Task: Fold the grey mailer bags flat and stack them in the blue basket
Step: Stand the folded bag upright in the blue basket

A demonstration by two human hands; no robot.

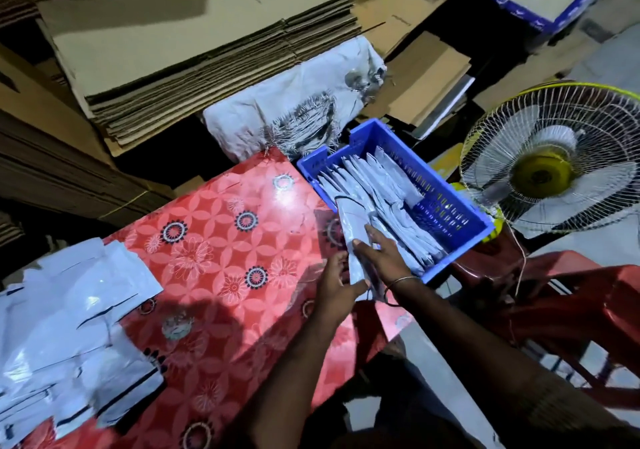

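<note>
Left hand (334, 284): grips folded mailer bag (353, 232) from below, at worktop (221, 240) right edge.
Right hand (381, 251): fingers flat on the bag.
Blue basket (460, 213): beside the edge, holding stacked bags (384, 185).

A red floral tablecloth (221, 240) covers the table, with loose grey mailer bags (69, 327) heaped at its left.

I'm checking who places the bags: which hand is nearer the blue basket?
Right. The right hand rests at the blue basket's near corner, on the folded mailer bag. The left hand holds that bag's lower end, over the red table.
</note>
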